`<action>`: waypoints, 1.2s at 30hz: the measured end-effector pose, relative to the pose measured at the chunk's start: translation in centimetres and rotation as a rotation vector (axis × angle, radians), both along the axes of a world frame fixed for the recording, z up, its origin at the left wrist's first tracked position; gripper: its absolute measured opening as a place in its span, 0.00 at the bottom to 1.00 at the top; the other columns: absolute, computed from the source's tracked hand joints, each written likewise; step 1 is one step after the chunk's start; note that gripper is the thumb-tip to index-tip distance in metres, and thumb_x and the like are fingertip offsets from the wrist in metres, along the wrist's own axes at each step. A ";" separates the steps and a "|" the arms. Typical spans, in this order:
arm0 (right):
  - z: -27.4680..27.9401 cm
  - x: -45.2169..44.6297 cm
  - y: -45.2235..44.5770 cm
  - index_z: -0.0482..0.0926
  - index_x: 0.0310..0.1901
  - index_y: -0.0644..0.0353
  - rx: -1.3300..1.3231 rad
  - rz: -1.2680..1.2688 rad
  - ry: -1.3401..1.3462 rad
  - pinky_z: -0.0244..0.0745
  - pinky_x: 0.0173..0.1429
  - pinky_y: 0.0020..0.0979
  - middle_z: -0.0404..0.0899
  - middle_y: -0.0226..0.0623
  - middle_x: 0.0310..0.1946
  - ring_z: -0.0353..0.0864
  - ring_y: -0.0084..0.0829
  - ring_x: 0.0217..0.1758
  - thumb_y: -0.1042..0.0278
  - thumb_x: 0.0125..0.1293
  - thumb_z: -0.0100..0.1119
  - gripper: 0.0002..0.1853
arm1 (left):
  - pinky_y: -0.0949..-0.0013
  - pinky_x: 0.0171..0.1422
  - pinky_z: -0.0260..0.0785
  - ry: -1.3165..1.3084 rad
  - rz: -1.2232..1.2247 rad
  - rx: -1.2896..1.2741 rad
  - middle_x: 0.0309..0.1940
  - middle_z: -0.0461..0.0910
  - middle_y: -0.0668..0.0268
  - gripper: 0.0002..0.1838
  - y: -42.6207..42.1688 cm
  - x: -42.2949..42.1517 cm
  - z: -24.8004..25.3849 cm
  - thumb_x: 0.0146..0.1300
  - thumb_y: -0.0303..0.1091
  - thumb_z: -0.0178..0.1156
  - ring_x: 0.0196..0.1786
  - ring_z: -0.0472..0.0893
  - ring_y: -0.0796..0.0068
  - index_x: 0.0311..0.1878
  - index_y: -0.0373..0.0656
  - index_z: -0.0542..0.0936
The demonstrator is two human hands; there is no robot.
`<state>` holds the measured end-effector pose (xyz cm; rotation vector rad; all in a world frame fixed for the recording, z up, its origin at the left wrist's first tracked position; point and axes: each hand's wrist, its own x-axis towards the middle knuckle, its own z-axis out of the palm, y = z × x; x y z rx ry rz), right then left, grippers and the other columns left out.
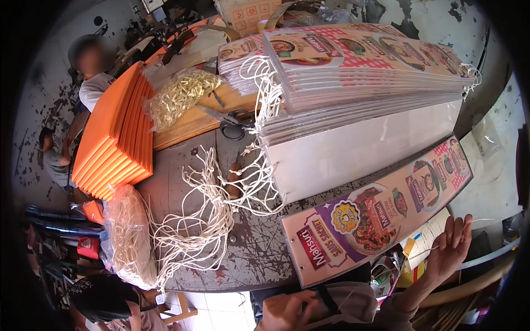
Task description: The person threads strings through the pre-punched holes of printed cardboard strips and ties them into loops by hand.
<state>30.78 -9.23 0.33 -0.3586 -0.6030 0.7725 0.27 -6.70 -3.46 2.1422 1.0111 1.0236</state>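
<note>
My right hand is raised at the right, fingers bent, with a thin white cord running past the fingertips. At the bottom middle is my left hand, slightly blurred, its fingers curled in; what they hold, if anything, is hidden. Between the hands and the pile lies a long printed sign with food pictures, eyelet holes at its left end, at the table's near edge. Behind it stands a tall stack of similar signs, white cord loops hanging from their ends. A bundle of loose white cords lies left of the stack.
On the scratched dark table are scissors, a bag of brass-coloured pieces, folded orange stacks and a bag of cord. Other people are at the left; a dark-haired head shows at the lower left.
</note>
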 end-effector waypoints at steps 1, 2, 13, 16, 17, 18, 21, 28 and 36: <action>-0.1 -0.1 -0.2 0.63 0.43 0.62 -0.079 -0.107 -0.059 0.49 0.20 0.19 0.55 0.27 0.25 0.51 0.18 0.25 0.66 0.72 0.36 0.09 | 0.74 0.22 0.66 0.018 0.106 -0.120 0.20 0.77 0.66 0.10 -0.1 -0.1 0.0 0.55 0.28 0.61 0.17 0.75 0.74 0.40 0.38 0.75; -0.1 -0.2 -0.2 0.64 0.42 0.62 -0.158 -0.213 -0.118 0.48 0.20 0.19 0.57 0.26 0.26 0.52 0.17 0.26 0.66 0.71 0.37 0.09 | 0.74 0.22 0.66 0.017 0.104 -0.119 0.20 0.77 0.66 0.10 -0.3 0.0 0.1 0.55 0.28 0.61 0.17 0.75 0.74 0.40 0.38 0.75; -3.8 -4.2 3.6 0.73 0.34 0.65 -0.542 -0.483 -0.457 0.48 0.21 0.16 0.66 0.24 0.19 0.56 0.11 0.19 0.67 0.63 0.53 0.08 | 0.75 0.41 0.66 -0.069 0.105 -1.019 0.34 0.76 0.61 0.24 -0.5 -0.3 2.6 0.64 0.27 0.50 0.37 0.75 0.77 0.61 0.35 0.56; -3.6 -6.2 4.3 0.73 0.35 0.66 -0.512 -0.390 -0.494 0.53 0.24 0.16 0.71 0.27 0.20 0.60 0.11 0.20 0.69 0.63 0.52 0.08 | 0.76 0.29 0.67 -0.209 0.053 -0.952 0.21 0.77 0.65 0.37 -2.0 0.1 1.7 0.64 0.33 0.51 0.24 0.75 0.79 0.70 0.40 0.40; -3.7 -6.8 4.4 0.73 0.35 0.66 -0.580 -0.488 -0.591 0.49 0.24 0.17 0.66 0.24 0.18 0.57 0.11 0.19 0.69 0.63 0.52 0.07 | 0.76 0.30 0.67 -0.294 0.043 -1.007 0.21 0.77 0.65 0.39 -2.1 0.2 1.6 0.65 0.32 0.50 0.24 0.75 0.79 0.70 0.41 0.36; -3.9 -7.2 4.4 0.73 0.34 0.65 -0.648 -0.588 -0.687 0.45 0.24 0.17 0.61 0.20 0.15 0.54 0.11 0.18 0.70 0.63 0.51 0.07 | 0.76 0.30 0.67 -0.294 0.043 -1.006 0.21 0.77 0.65 0.39 -2.1 0.1 1.6 0.65 0.32 0.50 0.24 0.75 0.79 0.70 0.41 0.36; -4.2 -7.4 4.2 0.73 0.33 0.66 -0.651 -0.591 -0.724 0.51 0.26 0.16 0.67 0.23 0.18 0.59 0.12 0.21 0.71 0.62 0.51 0.06 | 0.78 0.28 0.64 -0.388 -0.107 -0.953 0.20 0.76 0.65 0.38 -0.8 -0.1 3.9 0.66 0.32 0.49 0.22 0.72 0.80 0.70 0.39 0.36; -3.5 -7.3 4.4 0.77 0.33 0.67 -0.605 -0.485 -0.832 0.50 0.26 0.19 0.68 0.26 0.19 0.59 0.16 0.22 0.78 0.56 0.56 0.04 | 0.82 0.32 0.60 -0.340 0.117 -0.973 0.25 0.70 0.69 0.16 1.4 -0.5 2.7 0.67 0.28 0.46 0.26 0.67 0.84 0.56 0.34 0.64; 3.0 -9.3 4.9 0.84 0.31 0.54 -0.644 -0.285 -1.266 0.59 0.30 0.21 0.79 0.32 0.23 0.62 0.25 0.25 0.78 0.46 0.64 0.09 | 0.78 0.44 0.67 -0.657 0.075 -0.891 0.37 0.75 0.63 0.09 3.4 0.3 1.3 0.64 0.24 0.48 0.40 0.74 0.80 0.47 0.34 0.68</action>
